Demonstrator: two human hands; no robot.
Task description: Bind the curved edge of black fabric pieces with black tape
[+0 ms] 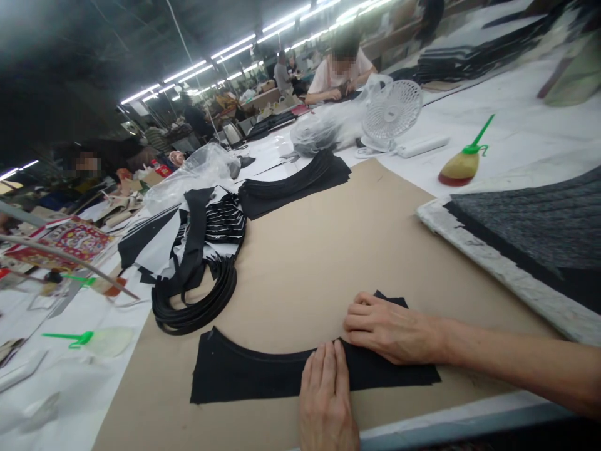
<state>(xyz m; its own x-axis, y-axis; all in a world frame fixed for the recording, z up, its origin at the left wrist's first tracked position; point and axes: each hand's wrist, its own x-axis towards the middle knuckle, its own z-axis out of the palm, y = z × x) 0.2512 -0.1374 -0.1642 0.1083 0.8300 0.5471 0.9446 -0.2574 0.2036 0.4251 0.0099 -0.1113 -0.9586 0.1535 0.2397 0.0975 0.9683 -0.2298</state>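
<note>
Black fabric piece (256,378) under two hands, lower centre of the frame.
The left hand (327,393) lies flat near its middle, fingers straight and together; the right hand (392,327) rests farther right, fingers bent, grip unclear. The long axis runs left to right, hollow edge facing up-frame.

"What sort of place is this?"

"A workshop, for cut material by the look of it. A curved black piece (248,379) lies on a brown sheet (291,269), with a stack of dark cut pieces (295,188) and a bundle of black strips (192,318) near it."

"Anything else?"

"A squeeze bottle (460,165) with a green spout stands on the white-covered table (511,147)."

"One person's room, or shared?"

"Shared: a person (323,76) bends over work beyond, under long rows of tube lights (233,47)."
</note>
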